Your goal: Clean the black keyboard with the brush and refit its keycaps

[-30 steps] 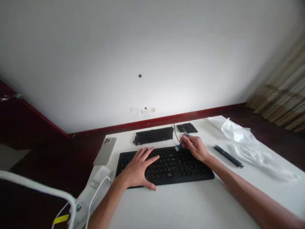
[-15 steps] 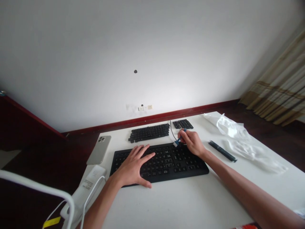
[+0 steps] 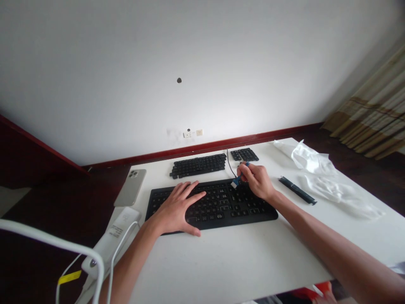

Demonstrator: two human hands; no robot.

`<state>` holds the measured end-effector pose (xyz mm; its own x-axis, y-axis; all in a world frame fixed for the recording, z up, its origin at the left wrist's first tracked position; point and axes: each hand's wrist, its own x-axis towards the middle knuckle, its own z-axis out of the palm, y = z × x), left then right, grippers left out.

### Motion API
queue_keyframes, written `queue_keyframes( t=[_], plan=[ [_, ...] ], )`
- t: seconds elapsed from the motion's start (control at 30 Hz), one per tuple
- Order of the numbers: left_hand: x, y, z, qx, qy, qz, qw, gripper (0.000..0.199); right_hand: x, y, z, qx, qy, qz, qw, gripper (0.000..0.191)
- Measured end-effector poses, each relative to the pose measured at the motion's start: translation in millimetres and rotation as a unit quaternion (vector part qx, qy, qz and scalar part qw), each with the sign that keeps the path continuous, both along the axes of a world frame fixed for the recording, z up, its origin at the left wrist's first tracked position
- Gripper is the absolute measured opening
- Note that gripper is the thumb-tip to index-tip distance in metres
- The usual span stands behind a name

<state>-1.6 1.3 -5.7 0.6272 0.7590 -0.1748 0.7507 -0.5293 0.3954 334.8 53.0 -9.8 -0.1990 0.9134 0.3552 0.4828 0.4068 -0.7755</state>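
Observation:
A black keyboard base lies on the white table in front of me. My left hand is spread over its left part, fingers apart, thumb at the near edge. My right hand is closed round a small blue brush with pale bristles. The bristle end touches or hovers just over the keyboard's upper right part; I cannot tell which. Behind the base lie a removed block of black keycaps and a smaller group of number-pad keycaps. A thin black cable runs back from the keyboard.
A phone rests face down at the left edge, near a white power strip with white cords. To the right are a dark narrow strip-like object and crumpled clear plastic bags. Wall sockets are behind the table.
The view has tilted down slightly, so everything sits higher in the picture. The brush has shifted very little over the keyboard. My left hand stays spread in place.

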Motion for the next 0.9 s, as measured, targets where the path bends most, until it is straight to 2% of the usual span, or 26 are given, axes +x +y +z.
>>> queue_keyframes(
  t=[0.23, 0.43, 0.57, 0.77, 0.9],
  plan=[
    [0.6, 0.1, 0.4, 0.003, -0.001, -0.001, 1.000, 0.123, 2.9, 6.5, -1.8, -0.028, -0.006, 0.013, 0.999, 0.053],
    [-0.1, -0.1, 0.5, -0.001, 0.000, 0.000, 1.000, 0.123, 3.2, 6.9, -0.8, -0.020, -0.023, -0.053, 0.998, 0.053],
    [-0.3, -0.1, 0.2, 0.006, -0.006, -0.003, 1.000, 0.122, 2.9, 7.5, -0.6, -0.050, -0.025, 0.007, 0.998, 0.054],
    [-1.7, 0.1, -2.3, 0.016, -0.010, -0.009, 1.000, 0.122, 5.7, 7.6, 3.7, -0.029, -0.024, -0.023, 0.999, 0.055],
    [-2.3, 0.4, -3.7, 0.015, -0.012, -0.007, 1.000, 0.123, 4.0, 7.0, 2.9, -0.041, -0.043, 0.024, 0.998, 0.055]
  ],
)
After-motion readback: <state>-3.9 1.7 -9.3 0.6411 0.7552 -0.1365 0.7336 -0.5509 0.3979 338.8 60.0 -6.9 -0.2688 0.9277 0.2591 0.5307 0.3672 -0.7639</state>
